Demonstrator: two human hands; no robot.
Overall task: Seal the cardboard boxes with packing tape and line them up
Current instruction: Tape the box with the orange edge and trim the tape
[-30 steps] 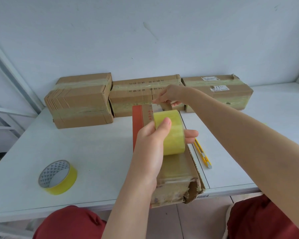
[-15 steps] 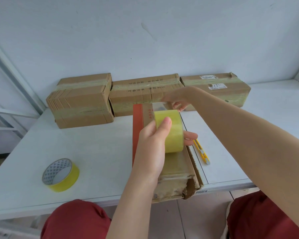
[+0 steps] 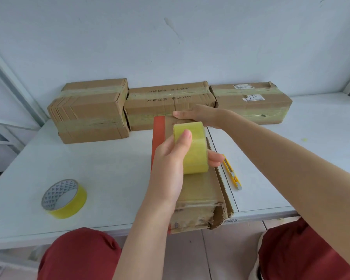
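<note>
Head view looks down on a long cardboard box [image 3: 198, 190] lying lengthwise on the bench [image 3: 109, 158], its torn near end hanging over the bench's front edge. This looks like the taping step for a fourth box, since three sealed boxes [image 3: 166, 100] already stand in a row along the wall behind it.

To do the step well, I would keep the free end pinned at the far edge and draw the tape roll [image 3: 192, 150] straight back along the box's middle line. The roll should stay low and the strip taut so it lies without wrinkles or drift. Then rub it down flat before cutting with the yellow knife [image 3: 231, 172], which lies just right of the box. The ragged near corner probably needs the strip carried over the edge to hold.

The left hand [image 3: 170, 164] reaches in from below and grips the roll above the box's middle, thumb on the outer face and fingertips showing past the right side. The right hand [image 3: 196, 116] stretches across on a long, nearly straight arm. It lies flat with fingers extended, pressing on the box's far end; the tape beneath it is too clear to make out. A spare roll [image 3: 64, 199] sits well apart on the left.
</note>
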